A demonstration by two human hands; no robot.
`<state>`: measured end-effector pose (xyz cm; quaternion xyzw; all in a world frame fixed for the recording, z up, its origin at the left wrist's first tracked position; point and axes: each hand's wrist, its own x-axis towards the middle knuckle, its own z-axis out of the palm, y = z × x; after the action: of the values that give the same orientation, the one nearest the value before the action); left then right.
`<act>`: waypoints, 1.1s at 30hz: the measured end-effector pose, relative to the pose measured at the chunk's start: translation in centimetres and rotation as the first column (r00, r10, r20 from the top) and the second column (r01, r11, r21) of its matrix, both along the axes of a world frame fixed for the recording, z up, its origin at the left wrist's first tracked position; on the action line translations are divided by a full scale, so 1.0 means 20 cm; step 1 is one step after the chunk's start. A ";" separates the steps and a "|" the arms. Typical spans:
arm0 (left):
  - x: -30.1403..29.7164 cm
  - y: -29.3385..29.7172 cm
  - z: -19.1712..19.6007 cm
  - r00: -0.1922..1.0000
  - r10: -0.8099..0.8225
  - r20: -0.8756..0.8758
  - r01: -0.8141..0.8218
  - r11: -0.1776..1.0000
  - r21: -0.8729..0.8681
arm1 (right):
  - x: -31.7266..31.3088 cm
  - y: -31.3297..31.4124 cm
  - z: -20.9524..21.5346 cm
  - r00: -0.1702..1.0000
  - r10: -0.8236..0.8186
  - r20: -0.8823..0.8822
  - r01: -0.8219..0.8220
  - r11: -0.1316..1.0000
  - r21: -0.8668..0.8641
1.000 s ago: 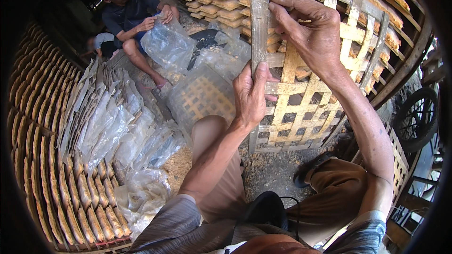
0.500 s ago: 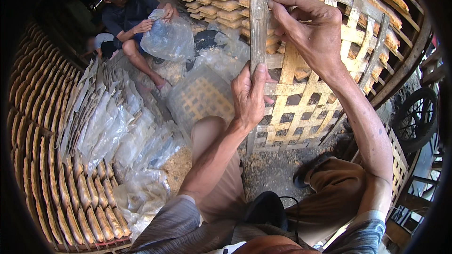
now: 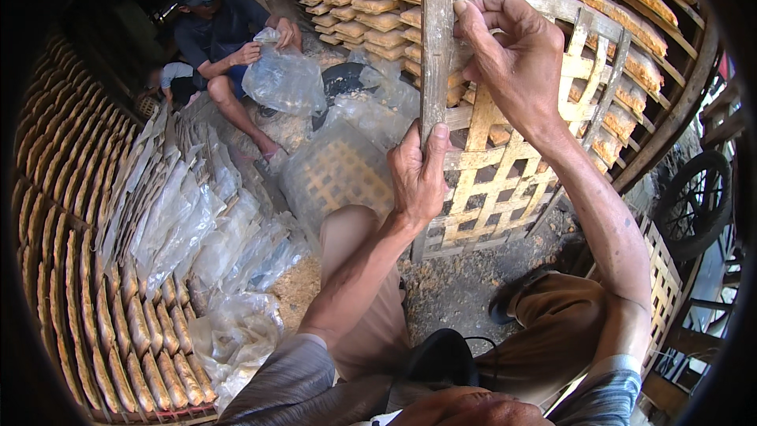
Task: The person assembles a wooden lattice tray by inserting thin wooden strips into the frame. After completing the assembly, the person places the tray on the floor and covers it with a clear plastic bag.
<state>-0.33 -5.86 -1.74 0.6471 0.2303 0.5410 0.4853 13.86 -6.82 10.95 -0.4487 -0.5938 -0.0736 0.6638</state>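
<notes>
A woven bamboo tray (image 3: pixel 501 170) with flat wooden edge strips stands upright in front of me. My left hand (image 3: pixel 418 177) is closed around its left edge strip (image 3: pixel 436 47), thumb on the near face. Higher up, my right hand (image 3: pixel 516 55) is bent into a pinch, its thumb and fingertips beside the top of that strip. Whatever sits in the pinch, if anything, is too small to make out. Behind the weave, stacked orange-brown slabs (image 3: pixel 374 5) show through the gaps.
At left lies a pile of plastic sheets (image 3: pixel 177 205) beside long rows of slabs (image 3: pixel 150 339). A plastic-covered woven tray (image 3: pixel 339 170) rests on the floor past my knee. Across from me a seated person (image 3: pixel 229 47) handles a plastic bag (image 3: pixel 284 83). A wheel (image 3: pixel 694 205) stands at right.
The tray's top edge has come slightly lower in view and tilted a little. My right hand has moved slightly down with it, still pinched; my left hand keeps its grip.
</notes>
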 end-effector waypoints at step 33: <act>-0.05 0.08 0.01 0.997 -0.059 0.055 0.066 0.990 -0.123 | 0.02 -0.01 -0.12 0.870 -0.091 0.485 0.085 0.996 0.036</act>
<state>-1.31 -4.30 -1.55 0.6083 0.2306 0.5267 0.5471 14.20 -6.98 8.60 -0.4379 -0.7199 -0.2181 0.4924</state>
